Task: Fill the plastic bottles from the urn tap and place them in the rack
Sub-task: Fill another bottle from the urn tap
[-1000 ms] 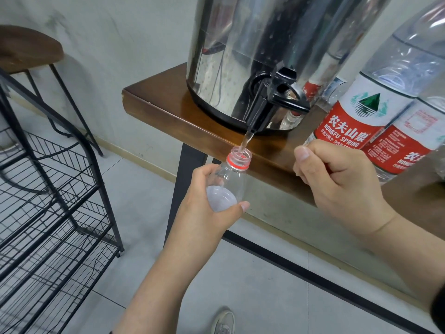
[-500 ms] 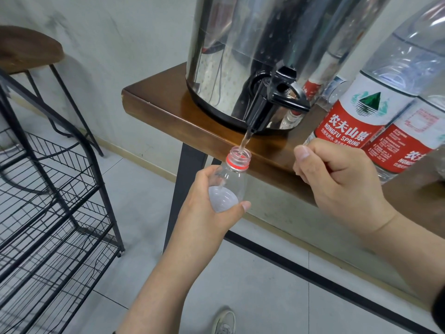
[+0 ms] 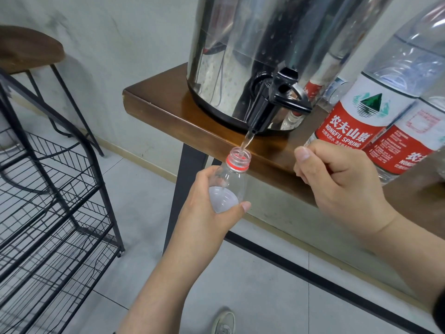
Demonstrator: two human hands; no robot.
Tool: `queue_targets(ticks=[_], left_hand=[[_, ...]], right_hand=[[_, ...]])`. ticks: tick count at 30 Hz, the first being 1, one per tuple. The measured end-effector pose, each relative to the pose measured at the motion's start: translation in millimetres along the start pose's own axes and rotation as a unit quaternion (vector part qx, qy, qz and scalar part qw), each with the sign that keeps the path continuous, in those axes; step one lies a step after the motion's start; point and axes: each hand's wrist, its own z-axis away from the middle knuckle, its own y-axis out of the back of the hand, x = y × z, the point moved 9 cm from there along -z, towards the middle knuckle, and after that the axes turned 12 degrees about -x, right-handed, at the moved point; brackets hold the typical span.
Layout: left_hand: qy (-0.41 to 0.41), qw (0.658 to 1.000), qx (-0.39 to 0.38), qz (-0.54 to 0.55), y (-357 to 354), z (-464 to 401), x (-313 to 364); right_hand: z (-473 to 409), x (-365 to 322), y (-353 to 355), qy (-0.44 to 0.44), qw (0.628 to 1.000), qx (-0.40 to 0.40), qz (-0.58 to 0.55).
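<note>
A small clear plastic bottle with a red neck ring is held upright by my left hand, which grips its body. Its open mouth sits right under the black tap of the steel urn. A thin stream of water runs from the tap into the bottle, which is filled to just below its shoulder. My right hand hovers at the table's front edge, to the right of the tap, fingers curled into a fist. Whether it holds anything is hidden. The black wire rack stands on the floor at the left.
The urn stands on a brown wooden table with black legs. Large water bottles with red labels crowd the table to the right of the urn. A wooden stool stands behind the rack. My shoe shows on the grey tiled floor.
Water keeps running and the level in the bottle has risen slightly. Both hands have stayed almost still.
</note>
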Motion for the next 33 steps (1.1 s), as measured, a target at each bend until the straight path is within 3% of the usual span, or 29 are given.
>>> queue_targets(ticks=[33], left_hand=[[0.003,1.0,0.003,-0.011,-1.0,-1.1,-4.5]], right_hand=[[-1.0,0.4,-0.6,0.0,1.0,-0.004,-0.002]])
